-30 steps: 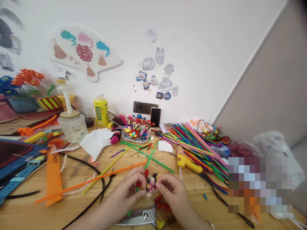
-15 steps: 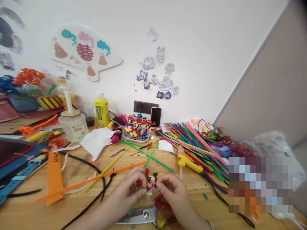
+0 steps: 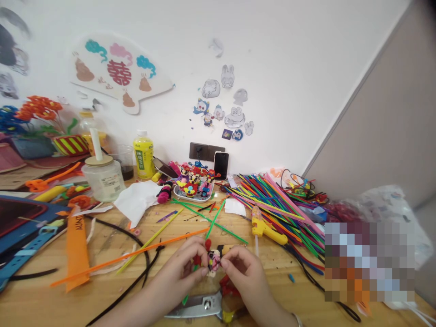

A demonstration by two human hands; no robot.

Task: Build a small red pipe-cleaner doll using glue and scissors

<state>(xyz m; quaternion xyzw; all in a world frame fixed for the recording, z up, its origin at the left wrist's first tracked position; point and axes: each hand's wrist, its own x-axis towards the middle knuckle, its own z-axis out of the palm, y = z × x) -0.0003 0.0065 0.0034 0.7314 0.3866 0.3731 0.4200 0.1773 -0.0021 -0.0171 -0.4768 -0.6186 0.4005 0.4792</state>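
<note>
My left hand (image 3: pixel 182 265) and my right hand (image 3: pixel 243 270) meet over the wooden table and pinch a small pipe-cleaner doll (image 3: pixel 214 261) between their fingertips. The doll has pink, white and black parts, with red and yellow bits beside it. Its middle is partly hidden by my fingers. Just below my hands lie steel scissors with red handles (image 3: pixel 197 306), partly under my right wrist. An orange stick (image 3: pixel 136 254) ends near my left hand.
Behind my hands are a yellow hot glue gun (image 3: pixel 265 230), a heap of coloured sticks (image 3: pixel 275 204) and a tray of finished dolls (image 3: pixel 193 191). A white tissue (image 3: pixel 136 202), a lidded jar (image 3: pixel 102 179) and black wire (image 3: pixel 136 245) lie left.
My hands stay around the doll with only small finger shifts. The whole scene sits slightly higher in the frame than a second ago.
</note>
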